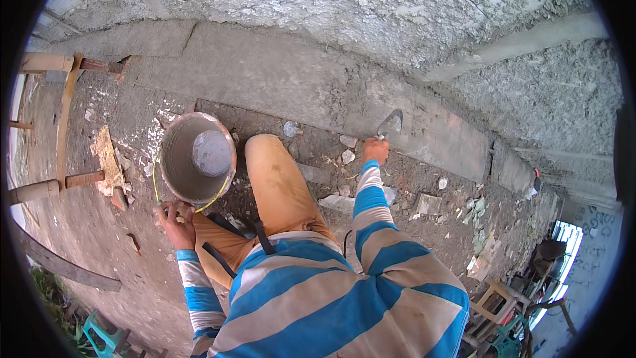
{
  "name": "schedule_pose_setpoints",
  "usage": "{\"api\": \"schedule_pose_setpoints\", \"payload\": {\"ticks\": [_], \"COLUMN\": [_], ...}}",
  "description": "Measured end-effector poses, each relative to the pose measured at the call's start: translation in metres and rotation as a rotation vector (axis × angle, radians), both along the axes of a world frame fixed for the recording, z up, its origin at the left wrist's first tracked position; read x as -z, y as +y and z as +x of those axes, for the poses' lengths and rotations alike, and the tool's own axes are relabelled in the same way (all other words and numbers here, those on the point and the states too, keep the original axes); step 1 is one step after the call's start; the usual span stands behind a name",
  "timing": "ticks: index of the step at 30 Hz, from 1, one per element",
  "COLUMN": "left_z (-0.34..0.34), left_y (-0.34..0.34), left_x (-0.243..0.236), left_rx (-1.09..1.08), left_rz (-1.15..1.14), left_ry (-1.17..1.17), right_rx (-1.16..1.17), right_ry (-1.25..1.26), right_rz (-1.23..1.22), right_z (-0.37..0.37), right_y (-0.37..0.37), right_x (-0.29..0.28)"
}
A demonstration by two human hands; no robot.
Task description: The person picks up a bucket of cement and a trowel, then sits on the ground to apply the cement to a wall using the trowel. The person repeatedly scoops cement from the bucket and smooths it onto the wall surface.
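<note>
My right hand (376, 151) is closed round the handle of a pointed trowel (392, 122), whose blade lies over the smooth grey cement ledge (298, 76) at the wall's foot. To the left, a round bucket (173, 171) leans a little on the ground, with a pale grey mass of mortar (212, 153) inside. Its thin yellow handle (213, 199) runs down to my left hand (177, 224), whose fingers curl round it at the bucket's near side. My bent knee in tan trousers is between the bucket and my right arm.
A rough plastered wall (397, 6) rises beyond the ledge. Broken rubble (348, 156) and a squashed clear plastic cup (291, 128) lie along its near edge. Wooden bars (66, 119) stand at the left. Stools and clutter (497, 301) fill the lower right; a green stool (103, 335) is at lower left.
</note>
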State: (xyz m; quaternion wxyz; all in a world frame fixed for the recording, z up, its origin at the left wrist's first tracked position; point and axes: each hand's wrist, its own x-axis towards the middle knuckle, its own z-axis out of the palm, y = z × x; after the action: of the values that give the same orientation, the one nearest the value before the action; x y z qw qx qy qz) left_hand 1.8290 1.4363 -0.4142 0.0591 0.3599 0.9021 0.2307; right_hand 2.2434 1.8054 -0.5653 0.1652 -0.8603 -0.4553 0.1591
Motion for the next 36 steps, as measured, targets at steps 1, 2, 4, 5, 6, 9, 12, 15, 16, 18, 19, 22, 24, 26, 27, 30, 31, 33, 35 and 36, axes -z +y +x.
{"api": "schedule_pose_setpoints", "payload": {"ticks": [1,2,4,5,6,9,12,15,16,18,19,22,24,26,27,30,31,33,35,36], "left_z": [0.000,0.002,0.008,0.010,0.010,0.021,0.027,0.028,0.028,0.033,0.031,0.012,0.008,0.005,0.007,-0.010,-0.009,-0.005,-0.011,-0.015], "left_y": [0.000,-0.003,-0.002,0.002,0.005,0.020,0.024,0.039,0.041,0.052,0.050,0.022,0.018,0.026,0.028,0.008,0.008,0.018,0.008,0.011], "left_x": [0.002,0.006,0.018,0.026,0.030,0.023,0.026,0.028,0.028,0.043,0.055,0.072,0.076,0.076,0.076,0.104,0.101,0.086,0.090,0.085], "left_rx": [-0.020,-0.040,-0.038,-0.026,-0.018,-0.093,-0.193,-0.343,-0.404,-0.492,-0.477,-0.533,-0.607,-0.640,-0.657,-0.568,-0.572,-0.587,-0.595,-0.622], "left_rz": [0.002,0.001,-0.010,-0.013,-0.016,-0.023,0.003,0.080,0.097,0.108,0.063,0.047,0.239,0.158,0.115,0.048,0.079,0.153,0.353,0.395], "left_ry": [0.017,0.031,0.015,-0.005,-0.019,-0.053,-0.056,0.000,0.020,0.005,0.043,0.105,-0.075,-0.021,0.005,0.121,0.020,-0.178,-0.271,-0.396], "right_rx": [0.031,-0.015,-0.227,-0.193,-0.162,-0.352,-0.487,-0.337,-0.286,-0.146,-0.086,-0.147,-0.266,-0.475,-0.472,-0.502,-0.532,-0.586,-0.509,-0.407], "right_ry": [0.049,0.088,0.177,0.178,0.185,0.128,-0.072,-0.111,-0.049,0.099,0.184,0.012,0.025,0.018,-0.006,-0.054,-0.070,-0.078,-0.033,-0.003], "right_rz": [-0.008,0.037,0.073,0.002,-0.069,-0.176,-0.281,-0.124,-0.033,-0.068,-0.081,-0.056,-0.103,-0.161,-0.166,-0.182,-0.202,-0.185,-0.090,-0.025], "right_z": [-0.010,-0.037,-0.084,-0.101,-0.112,-0.118,-0.070,-0.010,0.007,0.051,0.062,-0.051,-0.069,-0.076,-0.080,-0.091,-0.077,-0.044,-0.008,0.009], "right_y": [0.000,-0.009,-0.012,-0.003,0.004,0.002,0.011,0.048,0.067,0.112,0.125,0.104,0.084,0.064,0.063,0.065,0.065,0.067,0.056,0.048], "right_x": [0.007,0.009,0.008,0.009,0.007,-0.028,-0.054,-0.039,-0.025,0.026,0.040,0.036,0.024,0.010,0.007,-0.005,-0.009,-0.018,-0.014,0.001]}}
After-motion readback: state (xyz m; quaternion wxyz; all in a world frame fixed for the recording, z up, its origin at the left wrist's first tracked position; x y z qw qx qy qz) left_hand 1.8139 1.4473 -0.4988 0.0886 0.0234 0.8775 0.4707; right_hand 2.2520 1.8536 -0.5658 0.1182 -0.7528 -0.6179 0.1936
